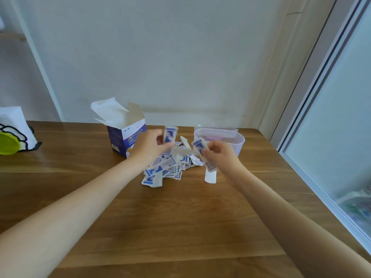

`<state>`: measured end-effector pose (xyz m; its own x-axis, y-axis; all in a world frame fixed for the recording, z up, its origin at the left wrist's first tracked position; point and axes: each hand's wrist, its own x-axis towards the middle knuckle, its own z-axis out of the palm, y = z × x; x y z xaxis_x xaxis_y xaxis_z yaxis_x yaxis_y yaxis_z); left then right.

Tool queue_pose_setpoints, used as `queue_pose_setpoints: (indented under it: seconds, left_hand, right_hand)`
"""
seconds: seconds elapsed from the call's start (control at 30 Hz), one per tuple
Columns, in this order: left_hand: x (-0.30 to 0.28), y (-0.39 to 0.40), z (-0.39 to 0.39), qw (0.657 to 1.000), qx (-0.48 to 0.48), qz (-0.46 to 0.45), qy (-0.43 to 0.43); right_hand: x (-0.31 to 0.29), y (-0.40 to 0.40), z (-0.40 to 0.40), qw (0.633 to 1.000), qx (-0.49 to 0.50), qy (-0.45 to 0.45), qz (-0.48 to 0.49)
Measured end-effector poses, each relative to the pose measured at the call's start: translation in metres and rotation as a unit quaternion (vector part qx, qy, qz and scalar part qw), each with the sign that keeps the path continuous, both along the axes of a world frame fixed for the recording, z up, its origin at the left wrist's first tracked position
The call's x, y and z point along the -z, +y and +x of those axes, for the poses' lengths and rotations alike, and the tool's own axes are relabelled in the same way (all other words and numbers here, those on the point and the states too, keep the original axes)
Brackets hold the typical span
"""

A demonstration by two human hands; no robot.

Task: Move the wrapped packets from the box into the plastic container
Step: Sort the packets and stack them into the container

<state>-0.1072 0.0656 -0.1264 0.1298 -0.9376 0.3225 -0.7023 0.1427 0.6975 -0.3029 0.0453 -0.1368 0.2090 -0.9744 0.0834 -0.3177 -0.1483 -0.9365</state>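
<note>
A blue and white cardboard box (125, 133) stands open at the back of the wooden table. To its right sits a clear plastic container (240, 142) with something pink inside. Between them lies a heap of blue and white wrapped packets (164, 169). My left hand (149, 146) pinches one packet (170, 134) upright above the heap. My right hand (219, 153) grips another packet (198, 146) just left of the container. A blurred pale strip (181, 151) spans the gap between the two hands.
The wooden table (160, 217) stretches toward me. A white peeled strip (210, 176) lies below my right hand. A white bag with a yellow-green object (9, 146) sits at the far left. A glass sliding door (331, 121) borders the table's right edge.
</note>
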Motion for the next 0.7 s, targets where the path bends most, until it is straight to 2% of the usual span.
queue_pose_setpoints:
  seconds: [0.07, 0.1, 0.13, 0.23, 0.43, 0.5, 0.6, 0.7]
  left_hand:
    - [-0.008, 0.0, -0.002, 0.99, -0.002, 0.034, 0.139]
    - [-0.011, 0.002, -0.006, 0.98, 0.017, 0.056, 0.189]
    - [-0.013, 0.005, -0.01, 0.972, 0.042, 0.076, 0.217]
    - [-0.014, 0.011, -0.021, 0.97, 0.085, 0.105, 0.201]
    - [-0.015, 0.014, -0.006, 0.972, 0.052, 0.133, 0.184]
    - [-0.016, 0.015, 0.0, 0.977, 0.05, 0.138, 0.154]
    - [-0.018, 0.015, 0.004, 0.984, 0.066, 0.131, 0.096]
    - [-0.017, 0.015, 0.005, 0.987, 0.079, 0.13, 0.06]
  right_hand:
    - [-0.011, 0.001, 0.006, 0.977, -0.055, -0.178, 0.101]
    - [-0.014, 0.003, 0.011, 0.963, -0.089, -0.219, 0.126]
    - [-0.016, 0.005, 0.016, 0.96, -0.114, -0.221, 0.13]
    - [-0.017, 0.01, 0.031, 0.973, -0.112, -0.168, 0.109]
    - [-0.019, 0.006, 0.024, 0.972, -0.086, -0.163, 0.146]
    - [-0.02, 0.005, 0.018, 0.979, -0.075, -0.129, 0.141]
    - [-0.023, 0.009, 0.013, 0.977, -0.126, -0.068, 0.157]
    - [-0.019, 0.01, 0.017, 0.989, -0.107, 0.029, 0.1]
